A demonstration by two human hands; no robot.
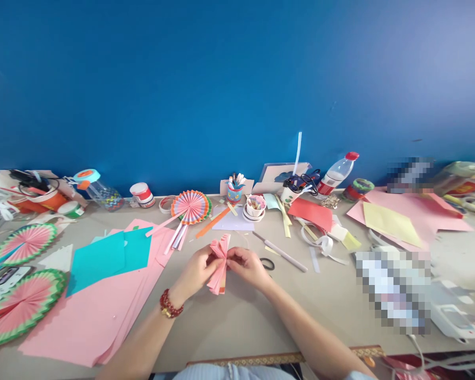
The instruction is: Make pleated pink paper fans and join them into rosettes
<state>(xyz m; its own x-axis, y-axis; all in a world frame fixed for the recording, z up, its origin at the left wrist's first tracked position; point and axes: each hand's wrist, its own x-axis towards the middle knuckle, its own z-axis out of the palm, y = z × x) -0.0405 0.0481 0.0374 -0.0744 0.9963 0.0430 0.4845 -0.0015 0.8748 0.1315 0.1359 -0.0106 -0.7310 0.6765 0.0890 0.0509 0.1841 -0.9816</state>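
Both hands meet at the table's middle around a pink accordion-folded paper piece (220,264), pinched at its waist so it flares above and below. My left hand (198,269), with a red bead bracelet on its wrist, grips the fold from the left. My right hand (246,265) pinches it from the right. Fingers of both are curled closed on the paper. Just right of my right hand lies a small black ring (267,264) and a long white strip (281,252).
Pink and teal paper sheets (103,285) cover the left. Finished round paper fans (24,303) lie at far left, another fan (190,207) near the wall. Cups, tape rolls, a bottle (336,173) and paper scraps line the back; pink and yellow sheets (391,219) lie on the right.
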